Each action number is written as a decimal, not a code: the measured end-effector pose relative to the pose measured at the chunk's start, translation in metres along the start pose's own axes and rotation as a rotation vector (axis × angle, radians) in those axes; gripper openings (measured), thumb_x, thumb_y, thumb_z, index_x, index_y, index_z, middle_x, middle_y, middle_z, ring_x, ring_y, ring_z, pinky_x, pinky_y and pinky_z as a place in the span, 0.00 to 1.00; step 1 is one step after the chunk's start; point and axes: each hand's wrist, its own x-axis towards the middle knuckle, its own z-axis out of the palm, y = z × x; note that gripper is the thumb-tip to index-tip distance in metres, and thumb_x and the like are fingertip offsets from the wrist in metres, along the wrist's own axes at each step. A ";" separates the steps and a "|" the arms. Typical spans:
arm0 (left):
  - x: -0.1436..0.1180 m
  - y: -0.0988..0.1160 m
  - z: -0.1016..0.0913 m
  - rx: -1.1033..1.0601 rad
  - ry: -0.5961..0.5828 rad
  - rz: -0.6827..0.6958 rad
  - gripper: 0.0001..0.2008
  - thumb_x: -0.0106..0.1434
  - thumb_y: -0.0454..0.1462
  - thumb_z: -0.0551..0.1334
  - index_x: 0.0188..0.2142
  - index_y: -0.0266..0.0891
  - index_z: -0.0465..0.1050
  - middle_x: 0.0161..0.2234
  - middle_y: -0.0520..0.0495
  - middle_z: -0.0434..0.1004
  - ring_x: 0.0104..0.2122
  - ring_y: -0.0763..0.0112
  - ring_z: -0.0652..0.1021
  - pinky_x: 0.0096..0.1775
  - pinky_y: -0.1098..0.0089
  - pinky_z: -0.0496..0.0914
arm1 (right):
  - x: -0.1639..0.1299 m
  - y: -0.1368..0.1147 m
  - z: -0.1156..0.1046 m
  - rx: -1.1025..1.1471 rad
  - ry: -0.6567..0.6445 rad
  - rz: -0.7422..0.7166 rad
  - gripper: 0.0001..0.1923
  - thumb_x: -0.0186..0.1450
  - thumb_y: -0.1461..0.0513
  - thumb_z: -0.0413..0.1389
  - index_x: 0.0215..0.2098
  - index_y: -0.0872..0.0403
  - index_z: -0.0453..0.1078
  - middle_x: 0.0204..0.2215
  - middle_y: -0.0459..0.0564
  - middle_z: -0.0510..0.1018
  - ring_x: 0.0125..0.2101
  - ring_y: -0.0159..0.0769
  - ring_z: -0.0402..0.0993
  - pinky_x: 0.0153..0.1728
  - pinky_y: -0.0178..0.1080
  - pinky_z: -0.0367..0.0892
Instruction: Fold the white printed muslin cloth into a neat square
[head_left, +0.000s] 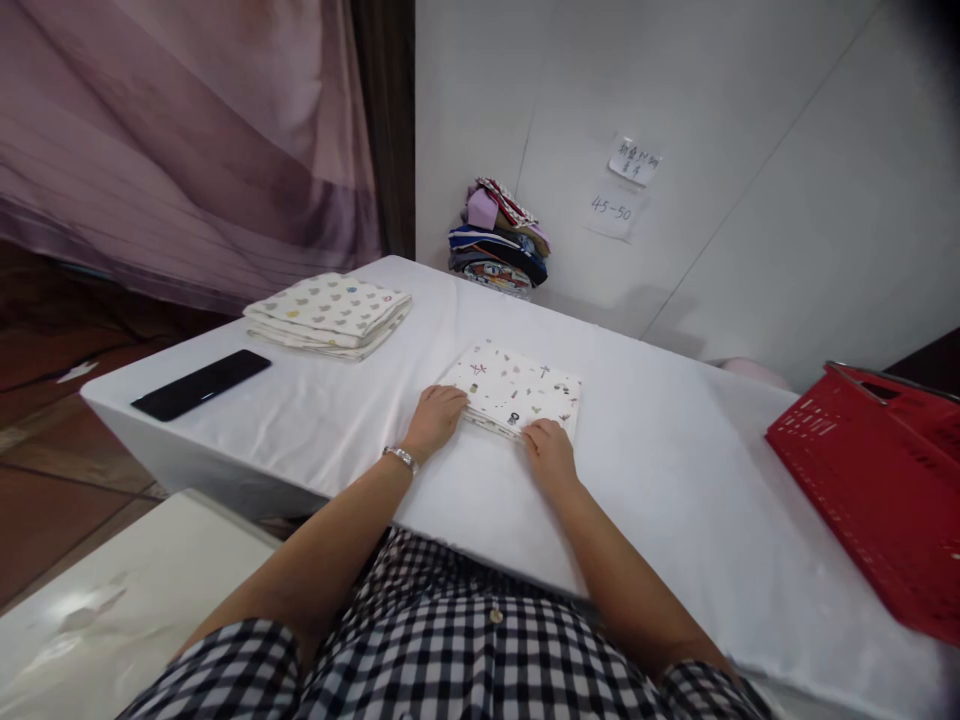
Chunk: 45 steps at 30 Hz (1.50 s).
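Note:
A folded white cloth with small printed figures lies flat on the white-covered table in front of me. My left hand is closed at its near left corner, the fingers pinching the folded edge. At the near edge, further right, my right hand also pinches the layers between thumb and fingers. The fold's layers show along the side facing me. A bracelet circles my left wrist.
A stack of folded printed cloths lies at the back left, behind a black phone. Folded clothes are piled by the wall. A red basket stands at the table's right side. A white surface is low on my left.

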 end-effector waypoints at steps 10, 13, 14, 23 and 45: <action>-0.004 -0.002 -0.003 -0.015 -0.016 -0.021 0.17 0.57 0.32 0.56 0.44 0.41 0.75 0.48 0.45 0.76 0.51 0.61 0.71 0.55 0.56 0.60 | -0.014 0.004 -0.009 -0.112 -0.059 -0.059 0.15 0.65 0.66 0.51 0.49 0.53 0.71 0.41 0.54 0.72 0.41 0.41 0.63 0.42 0.42 0.61; -0.004 -0.004 -0.003 0.015 -0.010 -0.056 0.18 0.55 0.31 0.56 0.45 0.42 0.74 0.50 0.46 0.74 0.54 0.60 0.68 0.56 0.55 0.57 | -0.018 0.004 -0.007 -0.158 -0.058 -0.075 0.18 0.64 0.68 0.50 0.51 0.54 0.69 0.43 0.54 0.72 0.43 0.42 0.63 0.43 0.43 0.60; -0.004 -0.005 -0.003 0.024 -0.008 -0.068 0.18 0.55 0.31 0.56 0.45 0.42 0.74 0.51 0.46 0.74 0.55 0.60 0.67 0.57 0.54 0.57 | -0.019 0.005 -0.007 -0.175 -0.061 -0.084 0.18 0.64 0.68 0.50 0.51 0.53 0.69 0.44 0.54 0.72 0.43 0.42 0.63 0.42 0.42 0.60; -0.015 0.033 0.001 -0.005 -0.124 0.207 0.15 0.60 0.31 0.56 0.44 0.42 0.74 0.43 0.44 0.75 0.45 0.63 0.71 0.54 0.53 0.59 | -0.011 0.088 -0.034 -0.311 -0.065 -0.066 0.18 0.61 0.71 0.50 0.44 0.53 0.74 0.42 0.53 0.75 0.43 0.40 0.66 0.42 0.41 0.59; -0.032 0.041 -0.005 -0.289 -0.074 -0.214 0.12 0.58 0.36 0.58 0.43 0.41 0.71 0.36 0.50 0.73 0.31 0.73 0.73 0.37 0.69 0.69 | 0.030 -0.013 0.012 0.040 -0.197 -0.243 0.11 0.66 0.64 0.52 0.44 0.52 0.73 0.40 0.51 0.75 0.41 0.38 0.66 0.43 0.40 0.61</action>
